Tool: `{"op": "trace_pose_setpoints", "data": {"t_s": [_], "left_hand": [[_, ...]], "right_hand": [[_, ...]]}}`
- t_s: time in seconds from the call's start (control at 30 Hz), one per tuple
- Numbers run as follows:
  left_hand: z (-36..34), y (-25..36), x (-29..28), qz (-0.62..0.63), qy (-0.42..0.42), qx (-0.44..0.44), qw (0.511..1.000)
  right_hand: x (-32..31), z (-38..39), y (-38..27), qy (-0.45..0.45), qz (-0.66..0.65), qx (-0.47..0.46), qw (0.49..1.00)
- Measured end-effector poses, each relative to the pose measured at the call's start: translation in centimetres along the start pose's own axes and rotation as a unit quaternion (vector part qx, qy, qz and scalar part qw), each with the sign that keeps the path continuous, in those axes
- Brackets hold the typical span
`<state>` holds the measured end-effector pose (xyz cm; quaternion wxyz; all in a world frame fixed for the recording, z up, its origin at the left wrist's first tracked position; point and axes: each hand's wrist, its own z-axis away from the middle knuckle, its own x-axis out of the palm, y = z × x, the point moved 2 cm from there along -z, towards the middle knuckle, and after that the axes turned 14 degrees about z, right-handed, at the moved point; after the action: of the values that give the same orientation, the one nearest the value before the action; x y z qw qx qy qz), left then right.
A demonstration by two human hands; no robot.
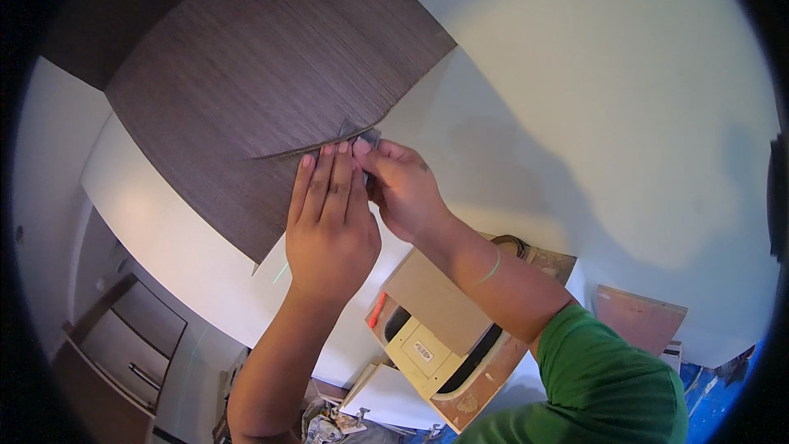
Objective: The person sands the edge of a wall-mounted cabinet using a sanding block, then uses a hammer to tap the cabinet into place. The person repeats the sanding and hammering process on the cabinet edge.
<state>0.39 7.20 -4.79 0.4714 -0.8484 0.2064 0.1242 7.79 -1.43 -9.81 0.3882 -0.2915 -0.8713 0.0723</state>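
A dark brown wood-grain panel [279,57] spans the upper left against a pale wall. A thin raised edge or seam [300,150] curves across its lower right part. My left hand [333,234] lies with its fingers stretched out over the panel just below that seam, fingertips touching it. At the seam's right end, my right hand [408,189] pinches a small thin grey piece [370,136] between thumb and fingers. The piece looks folded around the panel's edge; its kind cannot be made out. The right fingers are partly hidden behind the thumb.
Below my right forearm stands a wooden board [468,403] bearing a yellowish case, a brown flat piece [440,296] and an orange-red item [377,311]. A reddish-brown board [637,321] leans against the wall [641,99]. Blue sheeting [707,395] covers the lower right.
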Motion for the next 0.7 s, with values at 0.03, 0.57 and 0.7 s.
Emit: {"op": "trace_pose_setpoints", "data": {"t_s": [0.03,0.57,0.7], "left_hand": [[0.4,0.0,0.0,0.009,-0.003,-0.004,1.0],[-0.9,0.0,2.2,-0.001,0.009,0.014,1.0],[-1.3,-0.4,2.5,0.004,0.022,0.018,1.0]], "right_hand": [[0.1,0.6,0.1,0.0,0.005,0.006,1.0],[-1.9,-0.7,-1.0,-0.014,0.005,-0.007,1.0],[-2.3,-1.4,-1.1,-0.015,0.007,-0.013,1.0]]}}
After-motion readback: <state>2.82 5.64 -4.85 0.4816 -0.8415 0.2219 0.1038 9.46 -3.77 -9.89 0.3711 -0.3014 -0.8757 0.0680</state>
